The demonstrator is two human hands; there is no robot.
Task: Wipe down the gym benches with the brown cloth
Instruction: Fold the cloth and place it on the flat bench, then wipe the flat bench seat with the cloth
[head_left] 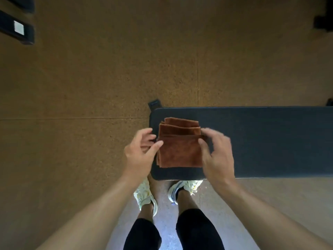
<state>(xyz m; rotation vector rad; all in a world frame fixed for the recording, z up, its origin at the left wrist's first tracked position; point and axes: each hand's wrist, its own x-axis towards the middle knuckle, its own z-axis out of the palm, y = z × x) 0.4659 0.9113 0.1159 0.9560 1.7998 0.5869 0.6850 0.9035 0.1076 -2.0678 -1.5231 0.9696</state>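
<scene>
The brown cloth (180,150) lies folded on the left end of the dark desk (270,141); the left hand (140,156) and right hand (218,156) sit at its sides, fingers (158,144) spread, touching its edges but not yet clamped; it should be gripped flat and pushed in long strokes.

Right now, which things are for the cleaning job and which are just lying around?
For the job:
brown cloth, folded on the bench
black bench
left hand and right hand, touching the cloth's sides

Just lying about:
dark gear top left
dark gear top right
</scene>
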